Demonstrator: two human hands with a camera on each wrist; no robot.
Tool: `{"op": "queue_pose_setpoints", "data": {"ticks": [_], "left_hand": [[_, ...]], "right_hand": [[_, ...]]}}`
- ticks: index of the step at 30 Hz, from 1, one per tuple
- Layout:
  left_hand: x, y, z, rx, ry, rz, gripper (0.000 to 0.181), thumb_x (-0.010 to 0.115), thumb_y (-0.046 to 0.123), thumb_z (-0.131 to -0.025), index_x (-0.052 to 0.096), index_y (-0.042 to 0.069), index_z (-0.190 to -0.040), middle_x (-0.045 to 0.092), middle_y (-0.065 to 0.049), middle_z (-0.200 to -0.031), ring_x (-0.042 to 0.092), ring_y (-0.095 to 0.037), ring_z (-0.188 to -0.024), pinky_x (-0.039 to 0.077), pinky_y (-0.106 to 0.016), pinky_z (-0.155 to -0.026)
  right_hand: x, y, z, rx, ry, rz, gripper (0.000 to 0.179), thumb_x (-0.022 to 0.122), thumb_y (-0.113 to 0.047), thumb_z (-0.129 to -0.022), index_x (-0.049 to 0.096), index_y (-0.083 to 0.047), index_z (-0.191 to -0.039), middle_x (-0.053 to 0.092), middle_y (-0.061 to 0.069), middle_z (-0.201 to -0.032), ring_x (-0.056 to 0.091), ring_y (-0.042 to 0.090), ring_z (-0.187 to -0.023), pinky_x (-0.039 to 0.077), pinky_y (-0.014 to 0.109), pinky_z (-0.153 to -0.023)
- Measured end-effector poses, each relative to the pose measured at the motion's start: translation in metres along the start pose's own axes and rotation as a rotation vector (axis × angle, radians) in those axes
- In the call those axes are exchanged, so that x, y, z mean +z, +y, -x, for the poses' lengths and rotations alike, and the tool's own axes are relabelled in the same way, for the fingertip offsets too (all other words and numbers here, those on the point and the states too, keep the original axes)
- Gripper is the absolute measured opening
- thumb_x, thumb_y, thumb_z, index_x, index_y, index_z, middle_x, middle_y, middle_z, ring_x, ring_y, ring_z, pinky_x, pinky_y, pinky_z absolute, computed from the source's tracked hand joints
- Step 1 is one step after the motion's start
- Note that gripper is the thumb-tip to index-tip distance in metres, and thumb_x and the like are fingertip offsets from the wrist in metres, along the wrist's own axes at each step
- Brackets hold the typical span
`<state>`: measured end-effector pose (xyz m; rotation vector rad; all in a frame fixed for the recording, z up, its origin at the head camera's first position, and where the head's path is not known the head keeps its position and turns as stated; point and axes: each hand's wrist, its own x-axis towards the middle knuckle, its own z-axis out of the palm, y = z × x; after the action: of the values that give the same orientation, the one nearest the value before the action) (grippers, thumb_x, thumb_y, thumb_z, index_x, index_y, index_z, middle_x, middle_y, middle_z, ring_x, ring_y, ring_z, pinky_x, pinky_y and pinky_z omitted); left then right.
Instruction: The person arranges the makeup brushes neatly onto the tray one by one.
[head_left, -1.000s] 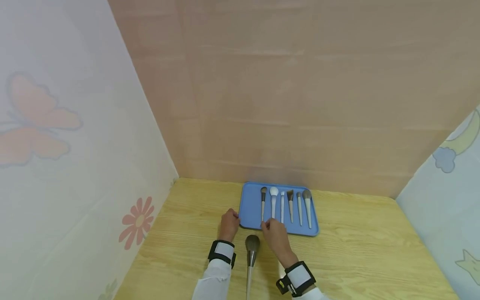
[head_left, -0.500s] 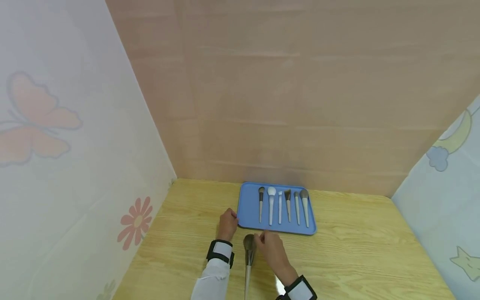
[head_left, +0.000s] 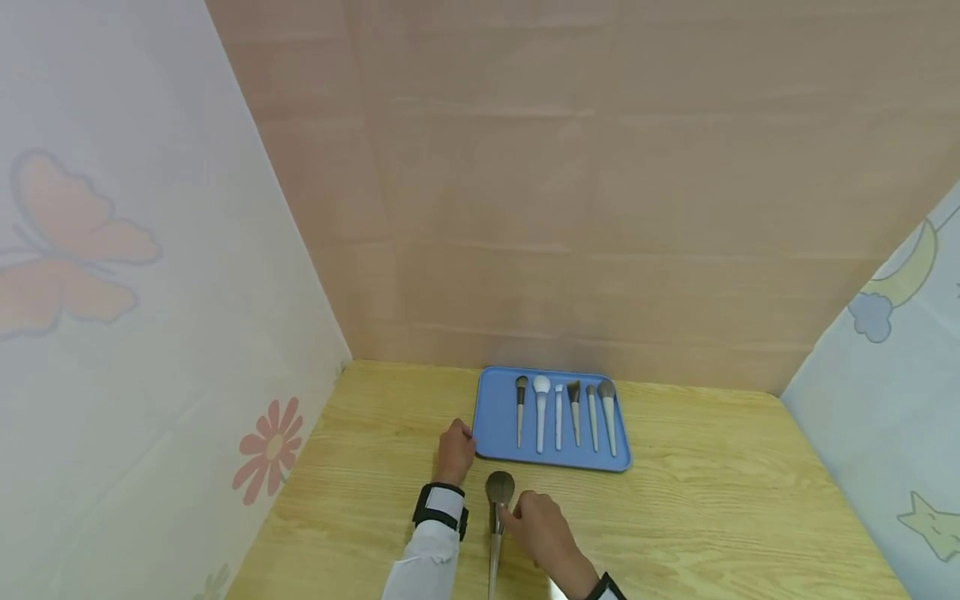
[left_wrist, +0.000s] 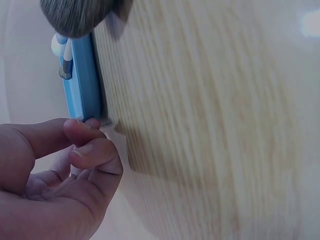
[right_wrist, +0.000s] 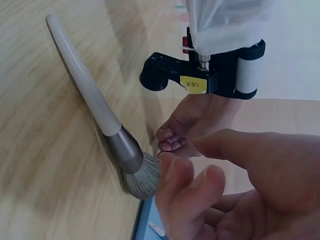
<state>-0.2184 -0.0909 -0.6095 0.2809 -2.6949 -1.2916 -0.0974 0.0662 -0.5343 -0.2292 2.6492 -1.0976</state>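
A large makeup brush (head_left: 500, 486) with grey-brown bristles, a dark metal ferrule and a pale handle lies on the table in front of the tray, bristles toward it. My right hand (head_left: 543, 532) hovers beside its ferrule, fingers loosely bent; in the right wrist view the thumb and fingertips are apart, with nothing between them. My left hand (head_left: 454, 454) pinches the near left corner of the blue tray (head_left: 495, 412) with curled fingers. Several smaller makeup brushes, among them a white one (head_left: 541, 412), lie side by side on the tray, bristles away from me.
The wood-grain table (head_left: 712, 467) stretches to the right and left of the tray. A brownish wall covering (head_left: 562, 208) rises right behind it. Patterned white panels stand on the left (head_left: 150, 400) and right (head_left: 892, 433).
My right hand has withdrawn from the tray's brushes toward me, coming down beside the large brush. The left hand has stayed at the tray corner. The view has shifted slightly.
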Motion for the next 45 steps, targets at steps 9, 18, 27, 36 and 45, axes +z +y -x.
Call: {"op": "queue_pose_setpoints", "data": {"ticks": [9,18,27,36,45], "left_hand": [[-0.003,0.003,0.002,0.004,-0.013,0.007,0.014,0.069,-0.007,-0.083,0.056,-0.001,-0.085,0.066,-0.016,-0.078,0.062,-0.026,-0.073,0.050,-0.038,-0.063],[-0.003,0.003,0.002,0.003,-0.007,-0.001,0.015,0.068,-0.007,-0.083,0.055,0.000,-0.085,0.066,-0.016,-0.079,0.062,-0.026,-0.073,0.050,-0.038,-0.064],[-0.004,0.007,0.002,-0.002,-0.017,-0.023,0.012,0.068,-0.006,-0.084,0.057,-0.002,-0.087,0.066,-0.016,-0.079,0.063,-0.027,-0.072,0.051,-0.038,-0.064],[-0.006,0.009,0.003,0.006,-0.032,-0.028,0.012,0.067,-0.007,-0.084,0.057,-0.004,-0.090,0.066,-0.017,-0.079,0.062,-0.027,-0.071,0.050,-0.039,-0.063],[-0.007,0.010,0.004,0.013,-0.027,-0.027,0.012,0.067,-0.008,-0.084,0.057,-0.004,-0.090,0.066,-0.017,-0.078,0.061,-0.026,-0.070,0.050,-0.037,-0.063]], "right_hand": [[0.015,0.007,0.010,0.062,-0.026,0.042,0.047,0.070,-0.026,-0.088,0.048,-0.011,-0.048,0.034,-0.009,-0.041,0.033,0.005,-0.034,0.024,0.020,-0.037],[0.035,0.012,0.015,0.225,-0.101,0.089,0.035,0.075,-0.030,-0.083,0.057,-0.003,-0.072,0.051,0.006,-0.063,0.046,0.019,-0.055,0.039,0.034,-0.050],[0.049,0.023,0.020,0.183,-0.085,-0.039,0.029,0.075,-0.024,-0.077,0.056,-0.006,-0.063,0.045,-0.002,-0.055,0.041,0.014,-0.050,0.036,0.029,-0.045],[0.055,0.029,0.015,0.120,-0.058,-0.016,0.025,0.072,-0.012,-0.077,0.055,-0.007,-0.059,0.047,-0.001,-0.050,0.043,0.012,-0.045,0.035,0.025,-0.042],[0.054,0.029,0.014,0.107,-0.129,-0.047,0.024,0.071,-0.006,-0.082,0.062,-0.004,-0.061,0.053,0.002,-0.053,0.047,0.013,-0.049,0.038,0.026,-0.044]]}}
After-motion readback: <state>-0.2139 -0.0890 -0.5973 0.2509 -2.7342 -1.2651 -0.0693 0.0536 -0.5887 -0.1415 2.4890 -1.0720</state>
